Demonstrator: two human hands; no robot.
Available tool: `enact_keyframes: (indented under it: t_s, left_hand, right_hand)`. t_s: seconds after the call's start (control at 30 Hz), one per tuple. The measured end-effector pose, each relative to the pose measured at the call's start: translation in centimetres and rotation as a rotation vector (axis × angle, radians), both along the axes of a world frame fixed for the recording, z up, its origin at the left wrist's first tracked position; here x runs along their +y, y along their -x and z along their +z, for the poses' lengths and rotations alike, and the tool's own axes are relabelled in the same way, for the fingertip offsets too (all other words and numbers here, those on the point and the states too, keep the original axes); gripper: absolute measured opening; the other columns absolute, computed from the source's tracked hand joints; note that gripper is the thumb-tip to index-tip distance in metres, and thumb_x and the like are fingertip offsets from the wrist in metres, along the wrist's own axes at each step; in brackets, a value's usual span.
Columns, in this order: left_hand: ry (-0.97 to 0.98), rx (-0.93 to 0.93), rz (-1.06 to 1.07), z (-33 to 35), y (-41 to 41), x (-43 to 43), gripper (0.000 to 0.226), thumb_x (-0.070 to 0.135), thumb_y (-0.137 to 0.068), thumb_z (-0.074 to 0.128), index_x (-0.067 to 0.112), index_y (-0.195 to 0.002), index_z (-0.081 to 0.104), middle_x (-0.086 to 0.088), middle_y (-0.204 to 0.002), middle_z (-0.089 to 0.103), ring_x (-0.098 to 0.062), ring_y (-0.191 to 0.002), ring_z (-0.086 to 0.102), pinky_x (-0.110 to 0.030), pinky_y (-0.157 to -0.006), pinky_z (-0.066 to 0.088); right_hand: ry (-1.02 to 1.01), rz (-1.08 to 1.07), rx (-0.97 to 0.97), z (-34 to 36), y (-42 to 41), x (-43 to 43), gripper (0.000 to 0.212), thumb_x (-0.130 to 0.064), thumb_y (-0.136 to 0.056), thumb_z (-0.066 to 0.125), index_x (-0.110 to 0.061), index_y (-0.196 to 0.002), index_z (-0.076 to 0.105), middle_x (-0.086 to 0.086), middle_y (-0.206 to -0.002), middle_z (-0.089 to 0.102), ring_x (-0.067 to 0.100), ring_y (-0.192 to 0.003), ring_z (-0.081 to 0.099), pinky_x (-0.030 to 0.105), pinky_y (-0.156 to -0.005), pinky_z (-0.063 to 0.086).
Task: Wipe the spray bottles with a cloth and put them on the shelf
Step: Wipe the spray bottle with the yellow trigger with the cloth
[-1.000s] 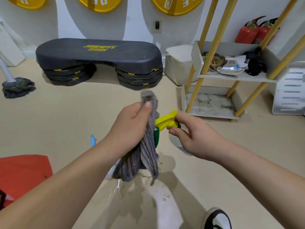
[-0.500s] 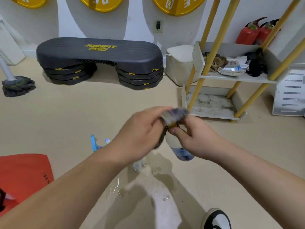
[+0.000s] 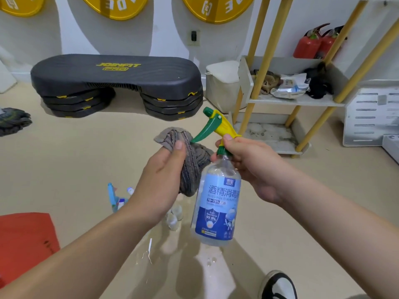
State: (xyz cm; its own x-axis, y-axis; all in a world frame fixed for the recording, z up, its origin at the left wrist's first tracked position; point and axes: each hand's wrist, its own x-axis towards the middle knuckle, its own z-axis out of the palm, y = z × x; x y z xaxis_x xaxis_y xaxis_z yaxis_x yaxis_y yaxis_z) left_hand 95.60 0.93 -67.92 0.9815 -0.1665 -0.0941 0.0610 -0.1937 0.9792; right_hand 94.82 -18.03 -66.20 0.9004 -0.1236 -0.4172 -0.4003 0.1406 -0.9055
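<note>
My right hand (image 3: 248,167) grips the neck of a clear spray bottle (image 3: 216,203) with a blue label and a yellow-and-green trigger head, held in the air, its body hanging down toward me. My left hand (image 3: 164,175) is closed on a bunched grey striped cloth (image 3: 190,165) that touches the bottle's shoulder and trigger. On the floor behind my left wrist lie more spray bottles (image 3: 115,197), partly hidden. The shelf (image 3: 298,101), white boards on yellow poles, stands at the right.
A black step platform (image 3: 116,83) stands by the back wall, a white bin (image 3: 222,85) beside the shelf. Rags and packets lie on the shelf's middle board. Red extinguishers (image 3: 313,44), a mop head (image 3: 13,121), a red bag (image 3: 26,238), my shoe (image 3: 278,285), and a wet floor patch (image 3: 151,251) are around.
The cloth was wrapped over the trigger head half a second ago; now it has slid to the bottle's shoulder, the trigger is uncovered, and the whole bottle shows, its body swung down toward me.
</note>
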Motion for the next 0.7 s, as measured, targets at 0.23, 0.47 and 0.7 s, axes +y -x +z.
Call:
enact_keyframes:
  t_s: [0.23,0.47,0.7]
  left_hand:
    - [0.136,0.110,-0.088,-0.7,1.3,-1.4,0.036,0.042,-0.110,0.042,0.031,-0.110,0.077,0.006,-0.106,0.081,-0.009,-0.098,0.075,-0.042,-0.096,0.055]
    - [0.185,0.176,-0.077,-0.5,2.6,-2.6,0.033,0.041,-0.109,0.046,0.027,-0.108,0.075,0.013,-0.100,0.081,-0.001,-0.092,0.076,-0.027,-0.084,0.057]
    - [-0.003,-0.246,-0.251,-1.3,5.3,-3.1,0.034,0.039,-0.111,0.044,0.021,-0.118,0.071,0.020,-0.111,0.076,0.005,-0.106,0.068,-0.015,-0.089,0.052]
  right_hand:
    - [0.044,0.012,-0.061,0.6,0.7,0.1,0.044,-0.044,-0.098,0.067,-0.004,-0.112,0.073,0.016,-0.099,0.080,0.015,-0.074,0.068,0.027,-0.072,0.054]
    - [0.125,-0.047,-0.077,0.1,0.6,-0.2,0.054,-0.050,-0.091,0.074,0.000,-0.112,0.070,0.004,-0.089,0.069,0.021,-0.078,0.054,0.039,-0.079,0.052]
    - [0.180,-0.149,-0.103,-0.1,0.7,0.1,0.034,-0.045,-0.092,0.075,-0.013,-0.094,0.066,0.003,-0.080,0.059,0.012,-0.064,0.052,0.031,-0.068,0.049]
